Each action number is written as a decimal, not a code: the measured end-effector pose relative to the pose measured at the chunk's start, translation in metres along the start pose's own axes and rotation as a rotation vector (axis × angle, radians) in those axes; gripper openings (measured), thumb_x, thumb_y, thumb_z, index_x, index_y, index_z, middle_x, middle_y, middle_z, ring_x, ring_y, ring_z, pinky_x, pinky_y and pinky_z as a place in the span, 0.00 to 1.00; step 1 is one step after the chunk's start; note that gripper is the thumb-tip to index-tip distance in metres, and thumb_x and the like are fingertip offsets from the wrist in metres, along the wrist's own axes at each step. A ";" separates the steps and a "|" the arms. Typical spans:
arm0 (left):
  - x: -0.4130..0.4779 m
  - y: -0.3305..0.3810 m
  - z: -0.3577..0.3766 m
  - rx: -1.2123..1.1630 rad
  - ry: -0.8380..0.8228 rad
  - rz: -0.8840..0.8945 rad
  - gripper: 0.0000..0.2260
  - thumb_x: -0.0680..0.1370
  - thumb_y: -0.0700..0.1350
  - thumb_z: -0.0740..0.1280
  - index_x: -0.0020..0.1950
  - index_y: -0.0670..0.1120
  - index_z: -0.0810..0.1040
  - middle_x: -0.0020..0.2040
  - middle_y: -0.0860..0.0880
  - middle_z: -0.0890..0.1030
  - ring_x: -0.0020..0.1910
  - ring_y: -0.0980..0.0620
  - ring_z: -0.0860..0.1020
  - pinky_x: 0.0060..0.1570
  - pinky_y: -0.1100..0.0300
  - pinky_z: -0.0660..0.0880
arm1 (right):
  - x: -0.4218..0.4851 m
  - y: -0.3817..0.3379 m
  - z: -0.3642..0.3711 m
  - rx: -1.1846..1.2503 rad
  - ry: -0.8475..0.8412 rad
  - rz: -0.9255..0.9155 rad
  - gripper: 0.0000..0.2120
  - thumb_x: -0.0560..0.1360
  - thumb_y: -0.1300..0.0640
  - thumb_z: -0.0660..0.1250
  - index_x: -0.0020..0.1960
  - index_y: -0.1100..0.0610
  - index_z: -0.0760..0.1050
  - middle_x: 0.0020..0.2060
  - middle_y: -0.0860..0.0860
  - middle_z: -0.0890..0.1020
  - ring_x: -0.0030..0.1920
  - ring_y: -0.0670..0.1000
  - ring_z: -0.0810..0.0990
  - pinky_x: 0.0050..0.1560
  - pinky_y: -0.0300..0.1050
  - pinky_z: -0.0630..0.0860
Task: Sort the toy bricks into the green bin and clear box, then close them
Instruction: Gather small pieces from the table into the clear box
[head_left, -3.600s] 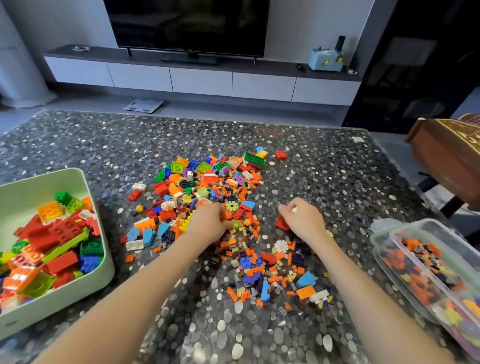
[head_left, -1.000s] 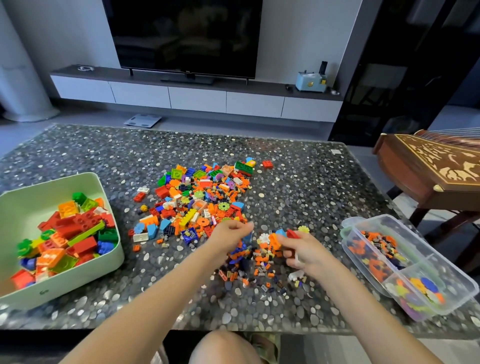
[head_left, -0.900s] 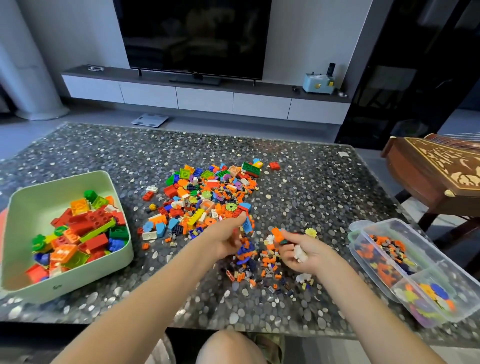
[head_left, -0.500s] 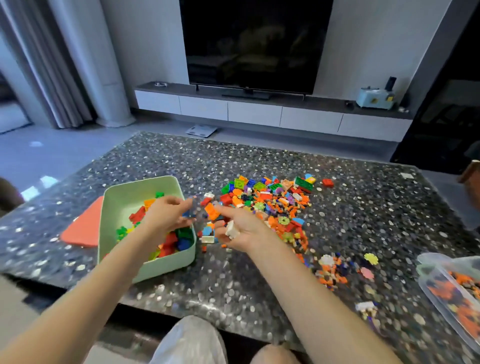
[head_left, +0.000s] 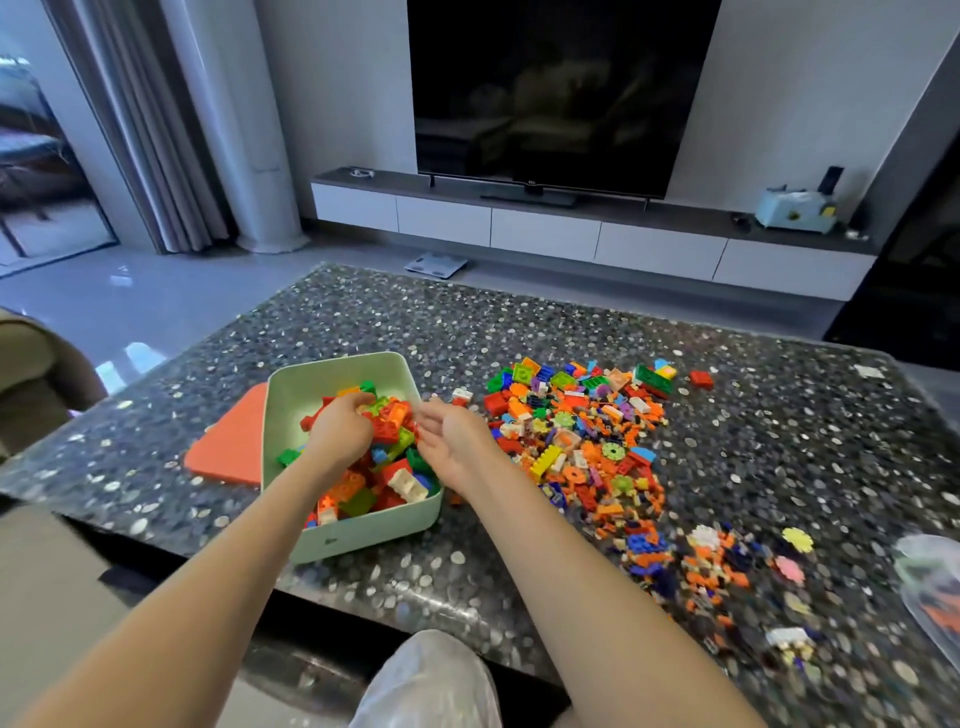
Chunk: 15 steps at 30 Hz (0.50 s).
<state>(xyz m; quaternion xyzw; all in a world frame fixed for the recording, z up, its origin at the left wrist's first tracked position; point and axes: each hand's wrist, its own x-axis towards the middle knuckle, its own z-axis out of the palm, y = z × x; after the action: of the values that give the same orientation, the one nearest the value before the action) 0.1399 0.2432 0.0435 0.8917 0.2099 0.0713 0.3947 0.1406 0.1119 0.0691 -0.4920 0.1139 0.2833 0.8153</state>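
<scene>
Fingers (head_left: 430, 415) of the right hand (head_left: 457, 444) hang loose and apart at the right rim of the green bin (head_left: 374, 530); those of the left hand (head_left: 340, 431) curl down into it, grip unclear. Loose bricks (head_left: 576, 441) lie mid-frame, just right of the right hand, the nearer one.

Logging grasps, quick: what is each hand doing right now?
Left hand: curled over bricks in the green bin; grip cannot be told.
Right hand: open, holding nothing.

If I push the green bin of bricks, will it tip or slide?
Probably slide: the green bin sits low and wide on the glossy table. Likely heavyish, since big bricks fill much of it. Its corner is near the table edge, so push gently.
</scene>
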 end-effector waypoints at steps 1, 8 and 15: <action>-0.005 0.006 0.000 0.037 0.014 0.025 0.22 0.73 0.31 0.57 0.65 0.44 0.75 0.56 0.39 0.80 0.50 0.39 0.79 0.45 0.52 0.76 | -0.004 -0.002 -0.007 -0.012 0.004 -0.019 0.19 0.82 0.61 0.54 0.72 0.67 0.61 0.70 0.62 0.66 0.72 0.57 0.65 0.70 0.45 0.62; -0.040 0.048 0.027 0.034 0.048 0.144 0.20 0.73 0.29 0.56 0.58 0.44 0.78 0.54 0.42 0.80 0.47 0.44 0.78 0.35 0.57 0.73 | -0.056 -0.011 -0.105 -0.056 0.210 -0.290 0.11 0.82 0.61 0.57 0.56 0.67 0.74 0.44 0.61 0.80 0.43 0.55 0.82 0.50 0.48 0.81; -0.075 0.092 0.100 0.014 -0.128 0.329 0.21 0.70 0.27 0.57 0.56 0.43 0.79 0.59 0.43 0.77 0.56 0.44 0.76 0.46 0.56 0.72 | -0.120 -0.003 -0.240 -0.871 0.786 -0.442 0.09 0.79 0.59 0.61 0.52 0.54 0.80 0.42 0.50 0.81 0.43 0.53 0.79 0.45 0.49 0.76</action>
<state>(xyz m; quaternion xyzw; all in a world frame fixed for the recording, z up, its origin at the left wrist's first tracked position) 0.1305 0.0882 0.0464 0.9195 0.0362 0.0766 0.3839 0.0669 -0.1396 0.0095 -0.8584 0.1751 -0.0737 0.4765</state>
